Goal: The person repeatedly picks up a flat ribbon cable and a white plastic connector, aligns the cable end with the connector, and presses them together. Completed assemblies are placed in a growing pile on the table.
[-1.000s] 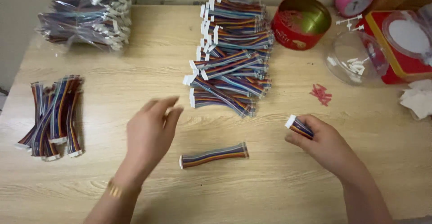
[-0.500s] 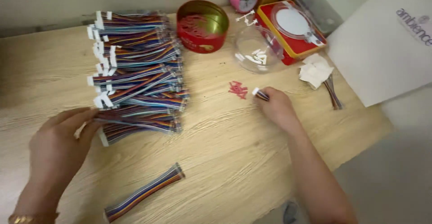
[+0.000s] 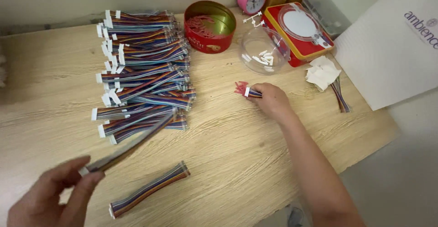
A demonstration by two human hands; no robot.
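The left hand [image 3: 48, 199] is pinching the white connector end of a rainbow ribbon cable [image 3: 130, 147] between thumb and fingers; the cable is running up and away from that hand, blurred, toward the stacked pile of cables [image 3: 141, 72] beyond it. The right hand [image 3: 270, 99] is closing around another short cable bundle [image 3: 253, 93], whose white plug is poking out on the thumb side, just touching a small red cluster of clips [image 3: 240, 88]; what those red pieces are is hard to tell. One loose cable [image 3: 148, 189] is lying between the hands, nearer the left. The step in hand looks like drawing a cable off the pile while fitting a clip; next probably calls for pressing the red piece on squarely.
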